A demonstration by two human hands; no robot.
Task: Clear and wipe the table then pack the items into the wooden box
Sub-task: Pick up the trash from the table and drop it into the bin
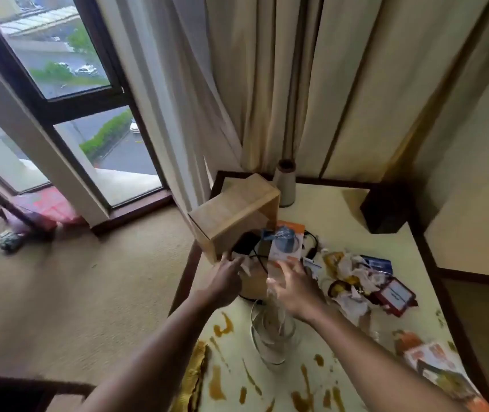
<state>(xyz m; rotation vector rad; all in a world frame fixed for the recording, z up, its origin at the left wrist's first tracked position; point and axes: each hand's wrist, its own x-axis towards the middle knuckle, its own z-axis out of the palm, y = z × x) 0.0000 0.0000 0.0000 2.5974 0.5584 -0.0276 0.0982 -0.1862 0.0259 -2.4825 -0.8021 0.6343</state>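
Your left hand [226,278] is touching the wooden box [237,209], fingers straight. Your right hand [295,285] is touching the packet [284,243]; grip unclear.

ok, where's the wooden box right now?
Head view: the wooden box lies on its side at the table's far-left corner, next to the grey cone-shaped vase, just beyond the left hand.

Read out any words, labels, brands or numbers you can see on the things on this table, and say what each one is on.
No text is legible; the picture is blurred.
Blue and orange packet by the wooden box: print, unreadable.
Red-framed card: white label, unreadable.
Blue packet: unreadable.
Orange and white packet at the near corner: unreadable.
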